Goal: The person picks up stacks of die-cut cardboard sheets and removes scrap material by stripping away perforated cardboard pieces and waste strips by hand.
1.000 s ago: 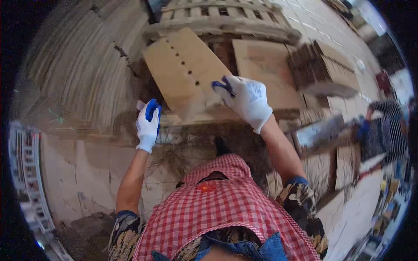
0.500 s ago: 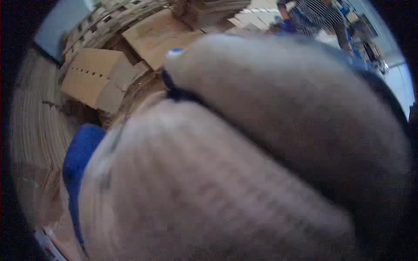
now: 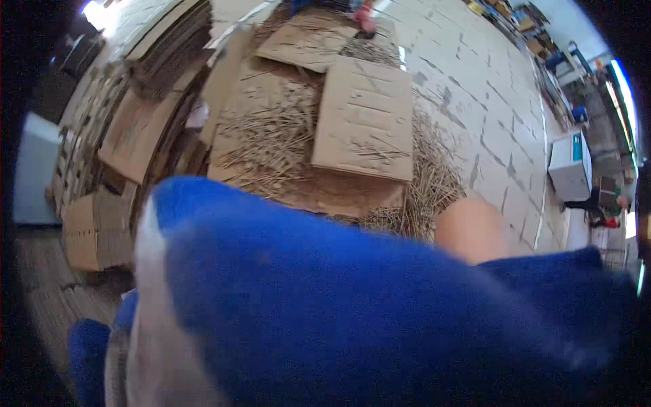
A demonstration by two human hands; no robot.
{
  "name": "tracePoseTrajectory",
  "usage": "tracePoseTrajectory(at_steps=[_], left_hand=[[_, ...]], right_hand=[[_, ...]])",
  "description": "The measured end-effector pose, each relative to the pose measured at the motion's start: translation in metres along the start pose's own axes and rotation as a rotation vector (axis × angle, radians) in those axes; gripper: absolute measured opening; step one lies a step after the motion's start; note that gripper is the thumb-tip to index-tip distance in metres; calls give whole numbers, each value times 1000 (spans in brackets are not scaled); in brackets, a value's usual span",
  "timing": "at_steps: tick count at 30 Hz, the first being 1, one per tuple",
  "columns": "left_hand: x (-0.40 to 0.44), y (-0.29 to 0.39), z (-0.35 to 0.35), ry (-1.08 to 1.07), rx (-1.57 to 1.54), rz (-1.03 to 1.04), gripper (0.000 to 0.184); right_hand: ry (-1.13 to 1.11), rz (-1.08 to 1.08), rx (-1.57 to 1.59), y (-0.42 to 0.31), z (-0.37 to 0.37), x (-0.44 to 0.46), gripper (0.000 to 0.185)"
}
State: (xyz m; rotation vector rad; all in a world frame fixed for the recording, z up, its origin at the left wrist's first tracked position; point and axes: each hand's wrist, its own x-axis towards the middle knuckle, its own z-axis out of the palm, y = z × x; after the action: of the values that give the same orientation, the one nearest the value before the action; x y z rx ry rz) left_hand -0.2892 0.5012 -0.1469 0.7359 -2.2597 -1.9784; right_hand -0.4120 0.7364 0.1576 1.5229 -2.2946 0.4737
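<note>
A blue glove with a pale edge fills the lower half of the view, very close to the camera and blurred; it seems to be on my right hand (image 3: 352, 298). A skin-coloured rounded tip (image 3: 471, 230), perhaps a bare fingertip, pokes up beside the blue. Whether these fingers grip anything is hidden. At the lower left edge is another blue shape (image 3: 88, 353), possibly my left hand, with its fingers not distinguishable. Beyond the glove, a flat cardboard piece (image 3: 366, 112) with slits lies over a heap of thin cardboard strips (image 3: 274, 129).
A perforated cardboard box (image 3: 98, 234) stands at left, near stacked cardboard sheets (image 3: 51, 298). Tiled floor (image 3: 488, 115) stretches to the right, with a white box (image 3: 571, 163) and a person (image 3: 603, 203) at its far side. Another person's hand (image 3: 365, 17) shows at the top.
The view has swung, bringing the strip heap and tiled floor into sight. The large pale shapes near the camera have given way to blue glove. The person in stripes is out of view.
</note>
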Motion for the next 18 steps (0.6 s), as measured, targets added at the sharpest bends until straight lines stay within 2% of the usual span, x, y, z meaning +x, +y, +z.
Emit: tracePoseTrajectory(at_steps=[7, 13, 18], left_hand=[[28, 62, 111, -90, -103, -35, 29], [53, 94, 130, -155, -81, -32, 30], [88, 109, 127, -223, -86, 8, 30]], right_hand=[[11, 142, 36, 102, -33, -61, 21], [105, 254, 57, 143, -37, -76, 21], [134, 378, 29, 144, -37, -81, 21]])
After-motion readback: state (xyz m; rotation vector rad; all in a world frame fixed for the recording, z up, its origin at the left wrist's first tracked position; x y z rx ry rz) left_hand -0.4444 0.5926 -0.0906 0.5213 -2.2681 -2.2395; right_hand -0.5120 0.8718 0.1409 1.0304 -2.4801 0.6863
